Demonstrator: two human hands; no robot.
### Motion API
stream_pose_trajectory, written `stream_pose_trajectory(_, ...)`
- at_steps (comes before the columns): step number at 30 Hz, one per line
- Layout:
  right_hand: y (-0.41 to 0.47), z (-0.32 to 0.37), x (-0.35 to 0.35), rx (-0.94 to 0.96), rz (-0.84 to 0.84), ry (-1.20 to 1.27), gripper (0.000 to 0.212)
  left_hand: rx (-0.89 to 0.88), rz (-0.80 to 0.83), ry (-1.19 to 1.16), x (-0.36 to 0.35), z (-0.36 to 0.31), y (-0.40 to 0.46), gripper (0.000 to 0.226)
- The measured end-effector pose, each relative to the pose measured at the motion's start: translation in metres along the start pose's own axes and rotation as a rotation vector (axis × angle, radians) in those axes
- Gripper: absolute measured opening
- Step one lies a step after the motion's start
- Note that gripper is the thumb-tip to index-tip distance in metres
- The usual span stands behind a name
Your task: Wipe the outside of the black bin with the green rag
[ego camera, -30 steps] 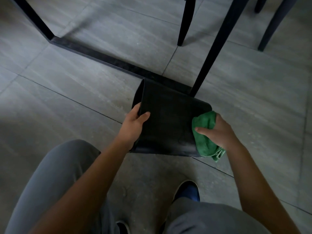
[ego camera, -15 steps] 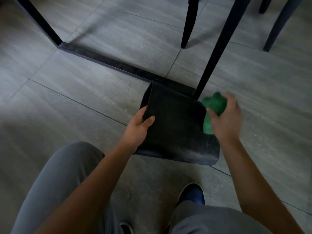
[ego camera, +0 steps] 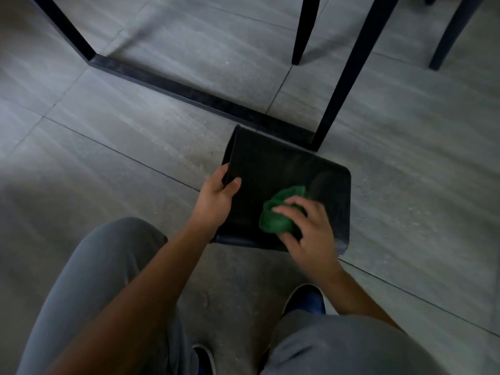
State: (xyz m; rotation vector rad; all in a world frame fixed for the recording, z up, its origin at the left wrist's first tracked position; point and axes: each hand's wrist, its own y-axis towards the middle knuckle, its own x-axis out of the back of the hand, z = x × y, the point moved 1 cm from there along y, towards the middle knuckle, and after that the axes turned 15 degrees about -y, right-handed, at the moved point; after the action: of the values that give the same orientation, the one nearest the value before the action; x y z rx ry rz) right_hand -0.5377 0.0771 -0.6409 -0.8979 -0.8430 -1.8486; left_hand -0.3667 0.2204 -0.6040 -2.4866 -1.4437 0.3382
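Note:
The black bin [ego camera: 270, 169] lies tipped on the grey floor tiles in front of my knees, one broad dark side facing up. My left hand [ego camera: 216, 196] grips its left edge, thumb on the upper face and fingers wrapped round the side. My right hand [ego camera: 308, 228] presses the bunched green rag [ego camera: 276, 215] onto the upper face near the bin's near end, with the fingers curled over the cloth. The hand hides part of the rag.
A black table frame bar [ego camera: 173, 87] runs across the floor just behind the bin, and a black leg [ego camera: 338, 85] stands at its far right corner. Chair legs [ego camera: 300, 36] stand farther back. My shoes [ego camera: 305, 299] and grey trousers [ego camera: 102, 288] are below.
My right hand has swept the rag from the bin's right edge, up to its far right corner, then down and left onto the upper face. The left hand kept its grip.

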Motion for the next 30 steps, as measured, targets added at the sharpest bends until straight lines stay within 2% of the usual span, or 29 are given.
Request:
stream_pose_trajectory(2, -0.025, 0.001, 0.015, 0.058, 0.122, 0.052, 0.039, 0.027, 0.015, -0.021, 0.000, -0.002, 0.002, 0.040)
stream_pose_trajectory(4, -0.023, -0.015, 0.033, 0.027, 0.186, 0.065, 0.040, 0.047, 0.034, -0.008, -0.002, -0.004, 0.006, 0.036)
stream_pose_trajectory(9, 0.055, -0.094, 0.054, -0.364, -0.131, 0.043, 0.045, 0.035, 0.058, 0.023, 0.002, 0.000, 0.005, 0.027)
stream_pose_trajectory(11, 0.083, -0.120, 0.040, -0.448, -0.125, 0.077, 0.045, 0.028, 0.072, 0.024, 0.001, -0.001, 0.002, 0.027)
stream_pose_trajectory(14, 0.094, -0.127, 0.009, -0.460, -0.064, 0.036, 0.051, 0.023, 0.083, 0.040, 0.000, -0.007, 0.001, 0.028)
stream_pose_trajectory(19, 0.022, -0.093, -0.007, -0.543, -0.137, -0.081, 0.054, -0.024, 0.092, 0.087, 0.007, -0.007, 0.004, 0.030)
stream_pose_trajectory(22, -0.046, -0.051, -0.010, -0.485, -0.044, -0.021, 0.053, -0.026, 0.099, 0.102, 0.012, -0.008, 0.007, 0.029)
stream_pose_trajectory(25, -0.054, -0.040, -0.001, -0.238, -0.043, 0.006, 0.048, -0.011, 0.162, 0.119, 0.006, -0.015, 0.010, 0.029)
stream_pose_trajectory(26, -0.039, -0.048, 0.004, -0.272, -0.091, 0.011, 0.049, -0.020, 0.179, 0.123, 0.003, -0.017, 0.011, 0.030)
stream_pose_trajectory(28, 0.008, -0.071, 0.015, -0.471, -0.216, 0.055, 0.050, -0.043, 0.202, 0.133, -0.002, -0.018, 0.010, 0.030)
stream_pose_trajectory(30, 0.051, -0.094, 0.024, -0.642, -0.211, 0.127, 0.051, -0.046, 0.206, 0.128, -0.005, -0.014, 0.007, 0.031)
